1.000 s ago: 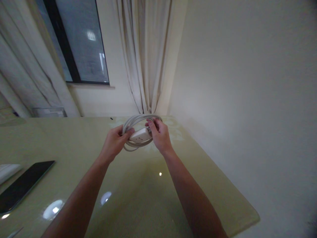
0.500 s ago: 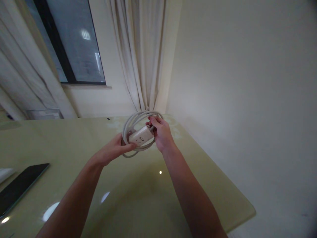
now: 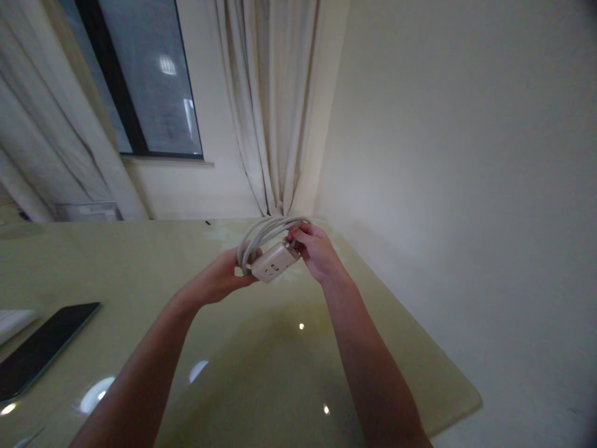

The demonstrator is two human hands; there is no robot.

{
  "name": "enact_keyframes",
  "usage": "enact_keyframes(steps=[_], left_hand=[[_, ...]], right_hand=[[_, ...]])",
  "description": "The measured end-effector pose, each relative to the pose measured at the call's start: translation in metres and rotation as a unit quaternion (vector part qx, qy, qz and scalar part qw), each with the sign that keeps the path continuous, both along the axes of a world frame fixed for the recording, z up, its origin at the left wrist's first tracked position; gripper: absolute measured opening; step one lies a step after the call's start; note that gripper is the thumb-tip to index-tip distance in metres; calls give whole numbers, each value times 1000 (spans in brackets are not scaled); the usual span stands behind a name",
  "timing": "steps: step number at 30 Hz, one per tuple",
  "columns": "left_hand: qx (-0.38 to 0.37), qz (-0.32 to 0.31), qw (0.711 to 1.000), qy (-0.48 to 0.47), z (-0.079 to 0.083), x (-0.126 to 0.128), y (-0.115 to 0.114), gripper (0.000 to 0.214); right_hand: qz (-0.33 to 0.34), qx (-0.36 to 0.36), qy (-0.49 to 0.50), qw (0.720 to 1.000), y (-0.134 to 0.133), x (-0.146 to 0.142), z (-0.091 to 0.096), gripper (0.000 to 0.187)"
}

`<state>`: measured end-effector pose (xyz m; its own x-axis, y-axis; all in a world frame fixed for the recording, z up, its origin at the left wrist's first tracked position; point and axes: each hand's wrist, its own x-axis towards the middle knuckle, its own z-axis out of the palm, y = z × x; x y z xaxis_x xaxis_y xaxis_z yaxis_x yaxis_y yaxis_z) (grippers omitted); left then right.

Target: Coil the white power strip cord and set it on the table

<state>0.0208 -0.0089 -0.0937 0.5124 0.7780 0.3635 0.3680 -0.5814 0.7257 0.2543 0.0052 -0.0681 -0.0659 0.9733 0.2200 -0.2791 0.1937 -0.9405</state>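
A white power strip with socket holes facing me is held over the far part of the table. Its pale cord is looped in several coils behind and above it. My left hand grips the left side of the coils, thumb under the strip's left end; some of its fingers are hidden behind the cord. My right hand is closed at the strip's right end, pinching the cord where it meets the strip.
A glossy greenish table reflects lights. At left lie a dark flat tablet-like object and a white object. A small black bit is near the back edge. Curtains, a window and a bare wall surround it.
The coiled cord has tipped, so its loops look flatter and now sit mostly above the strip. Both hands and the strip have shifted slightly right.
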Motion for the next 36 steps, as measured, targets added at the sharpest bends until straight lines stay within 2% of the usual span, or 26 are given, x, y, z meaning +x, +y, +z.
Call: enact_keyframes(steps=[5,8,11,15,18,21,24,27,29,31,34,36], left_hand=[[-15,4,999,37,7,-12,0,23],[6,15,999,48,8,-16,1,15],[73,68,994,48,5,-17,5,9],[166,166,971,48,3,-19,10,10],[187,198,961,43,5,-23,9,13],[179,182,966,48,9,-26,7,17],[186,176,962,96,14,-26,5,32],[209,213,940,166,20,-23,-2,46],[203,223,931,206,20,-23,-10,51],[160,215,933,239,14,-24,-22,52],[88,194,937,279,-8,-28,-40,49],[77,173,939,286,-27,-34,-52,52]], right_hand=[[27,2,9,1000,-3,-2,0,34],[41,5,5,999,-7,-4,3,33],[49,-2,12,999,-12,-7,6,32],[79,-29,19,996,-18,-8,8,30],[107,-22,-47,993,-21,-5,8,26],[111,17,-140,984,-26,0,11,25],[88,62,-212,971,-31,4,15,26],[43,114,-248,961,-31,9,14,23],[30,131,-287,948,-27,16,7,21],[63,127,-353,925,-23,28,-4,22],[178,98,-465,862,-23,50,-24,26],[221,79,-516,824,-27,68,-32,33]])
